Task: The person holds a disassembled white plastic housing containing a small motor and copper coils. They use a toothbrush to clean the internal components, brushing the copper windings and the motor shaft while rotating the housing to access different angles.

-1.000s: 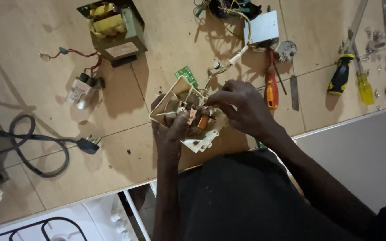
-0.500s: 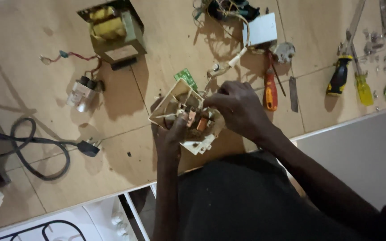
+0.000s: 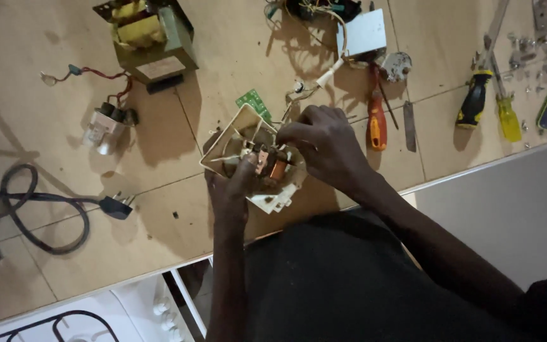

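In the middle of the frame, the left hand (image 3: 235, 190) grips a cream plastic fan housing (image 3: 242, 136) w/ a small copper-wound motor (image 3: 272, 166) from below, just over the wooden counter (image 3: 159, 215). The right hand (image 3: 324, 142) is curled, fingertips pinching at the motor's top; can't tell exactly what they hold. The thin plastic could crack or a wire snap if the pull is too hard, & the part could slip & drop onto the counter edge, near the red screwdriver (image 3: 377, 120).

Repair workshop: plywood bench (image 3: 159, 209) strewn with screwdrivers (image 3: 377, 120), transformer (image 3: 150, 41), loose screws (image 3: 527, 44).
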